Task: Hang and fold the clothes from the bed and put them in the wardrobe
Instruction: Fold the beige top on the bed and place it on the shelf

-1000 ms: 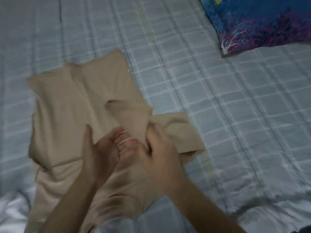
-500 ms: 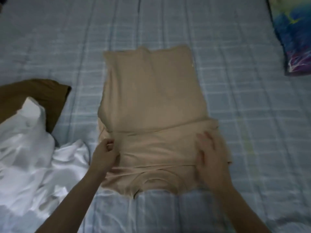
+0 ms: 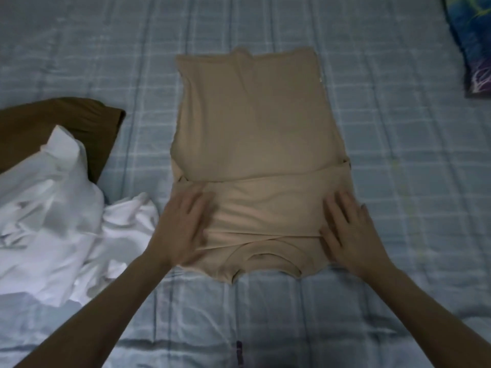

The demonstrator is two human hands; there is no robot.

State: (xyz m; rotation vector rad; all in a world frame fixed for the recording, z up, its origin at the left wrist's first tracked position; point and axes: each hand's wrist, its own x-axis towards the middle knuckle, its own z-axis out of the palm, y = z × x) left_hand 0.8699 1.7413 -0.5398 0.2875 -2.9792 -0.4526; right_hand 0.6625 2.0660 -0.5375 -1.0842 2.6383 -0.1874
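We press both hands flat — left hand (image 3: 183, 227), right hand (image 3: 350, 232) — fingers straight, grasping nothing, on the near end of the beige shirt (image 3: 255, 144) lying mid-bed (image 3: 398, 181).

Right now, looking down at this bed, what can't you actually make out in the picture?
- Left hand: motion-blurred, so its fingers are unclear in the head view.
- Beige garment: its near corners lie under both hands, the right hand included.
- Brown garment: cut by the left edge and partly under the white clothes.
- Patterned pillow: cut by the right edge.
- Wardrobe and hangers: not in view.
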